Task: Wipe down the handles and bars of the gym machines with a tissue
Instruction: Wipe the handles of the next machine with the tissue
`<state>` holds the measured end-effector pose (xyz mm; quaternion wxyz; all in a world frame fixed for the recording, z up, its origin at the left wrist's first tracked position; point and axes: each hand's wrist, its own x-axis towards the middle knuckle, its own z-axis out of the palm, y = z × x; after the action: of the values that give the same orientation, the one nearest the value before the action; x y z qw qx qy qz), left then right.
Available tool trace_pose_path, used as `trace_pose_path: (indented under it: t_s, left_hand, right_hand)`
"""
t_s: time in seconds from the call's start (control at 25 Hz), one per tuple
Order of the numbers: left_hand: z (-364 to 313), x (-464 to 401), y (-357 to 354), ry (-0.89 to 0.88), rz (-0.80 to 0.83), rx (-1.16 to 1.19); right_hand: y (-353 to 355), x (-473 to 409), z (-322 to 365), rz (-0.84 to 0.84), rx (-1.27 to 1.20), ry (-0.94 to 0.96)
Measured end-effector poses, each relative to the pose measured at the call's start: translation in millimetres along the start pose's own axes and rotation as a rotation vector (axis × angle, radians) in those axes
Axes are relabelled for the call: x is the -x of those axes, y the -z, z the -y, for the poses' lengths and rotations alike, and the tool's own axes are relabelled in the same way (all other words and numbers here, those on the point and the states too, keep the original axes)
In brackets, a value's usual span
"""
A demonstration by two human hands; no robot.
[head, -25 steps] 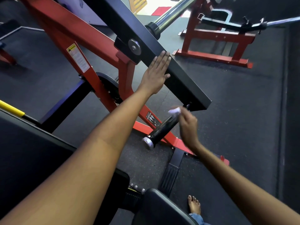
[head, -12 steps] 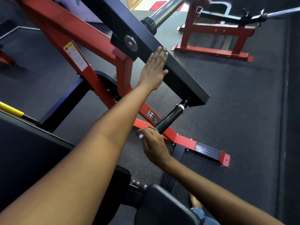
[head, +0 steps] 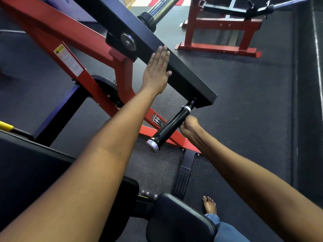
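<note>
Near centre, the black handle is gripped from its right side by the right hand, fingers curled round it; the tissue is not visible, presumably enclosed. Farther, the left hand is laid flat, fingers straight, against the black lever arm. Wiping of this handle is judged under way; the chrome bar and the far red machine appear untreated.

Glossy black handle – cylindrical, chrome-capped ends, angled down-left from black lever arm; tissue hidden.
</note>
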<state>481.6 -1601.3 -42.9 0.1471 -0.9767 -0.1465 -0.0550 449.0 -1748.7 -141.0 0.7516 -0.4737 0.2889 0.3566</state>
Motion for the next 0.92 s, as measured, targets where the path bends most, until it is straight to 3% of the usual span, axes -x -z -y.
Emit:
trace_pose_path:
  t_s: [0.24, 0.36, 0.44, 0.56, 0.64, 0.72, 0.8, 0.92]
  left_hand:
    - [-0.9, 1.2, 5.1, 0.008, 0.025, 0.008]
    - [-0.9, 1.8, 8.3, 0.004, 0.037, 0.001]
    - [1.7, 1.9, 9.5, -0.009, 0.040, -0.020]
    - [5.2, 2.6, 6.6, -0.018, 0.022, -0.030]
    - [5.2, 1.1, 2.0, -0.032, 0.013, -0.025]
    - [7.3, -0.5, -3.4, -0.042, 0.005, -0.015]
    - [9.7, -2.2, -8.5, -0.046, 0.006, -0.007]
    - [8.8, -3.2, -13.5, -0.053, 0.014, 0.012]
  right_hand:
    - [0.6, 55.3, -78.9, 0.245, -0.314, -0.310]
    - [13.5, 90.7, -88.3, 0.370, -0.149, -0.293]
    - [32.3, 93.3, -65.1, 0.335, 0.222, 0.000]
    - [40.1, 71.5, -3.3, 0.091, 0.627, 0.740]
    - [22.4, 49.1, 30.7, 0.169, 0.964, 1.109]
    - [2.7, 17.2, 46.7, 0.377, 1.366, 1.205]
    - [-3.4, -5.2, 41.7, 0.430, 1.719, 1.201]
    - [-5.8, -3.2, 13.3, 0.405, 1.678, 1.297]
